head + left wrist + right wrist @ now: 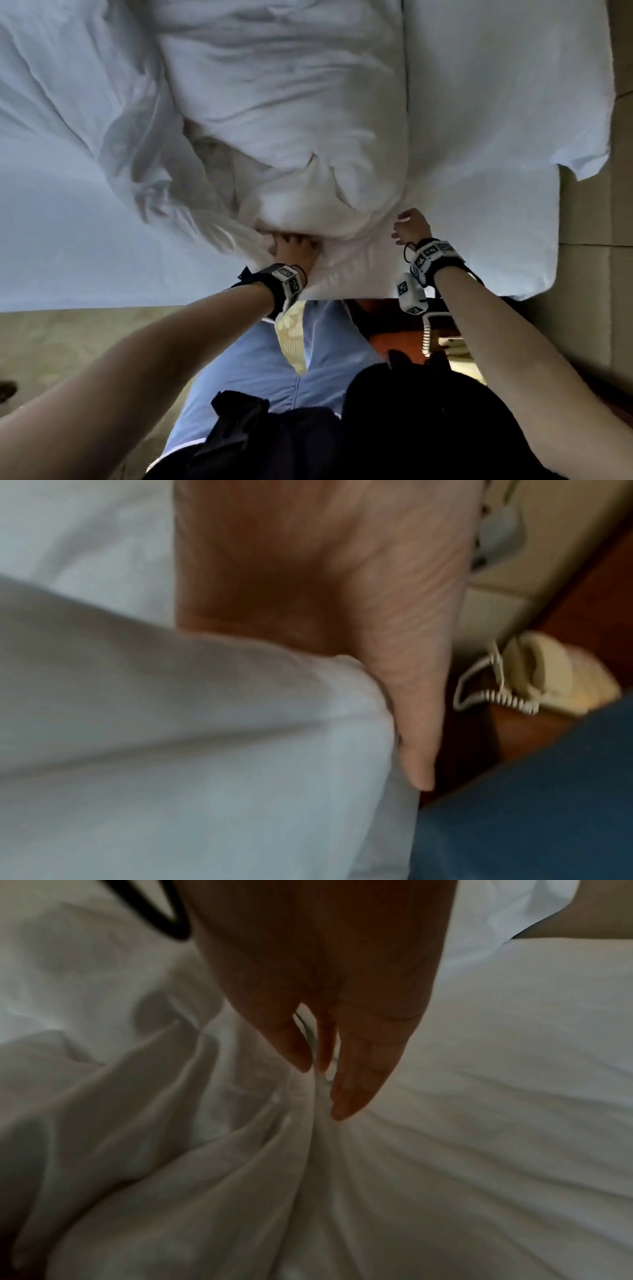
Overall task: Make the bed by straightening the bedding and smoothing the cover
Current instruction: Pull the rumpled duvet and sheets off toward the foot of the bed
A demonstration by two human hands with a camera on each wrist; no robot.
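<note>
A white duvet [291, 120] lies crumpled in a heap across the middle of the bed, over a flat white sheet [68, 240]. My left hand [291, 246] is buried in the heap's near edge and grips a thick fold of it. In the left wrist view the bunched duvet [171, 723] fills that hand [342, 615], with the thumb laid along the fabric and the fingers hidden. My right hand [409, 226] is at the heap's right edge. In the right wrist view its fingertips [322, 1085] pinch the cloth [240, 1177], and creases fan out from the pinch.
I stand at the bed's near edge in blue jeans [260, 370]. A wooden nightstand with a cream corded phone [534, 674] stands by my right leg. Pale carpet [68, 342] lies to the left. A loose sheet corner [582, 161] hangs at the right by a beige panel.
</note>
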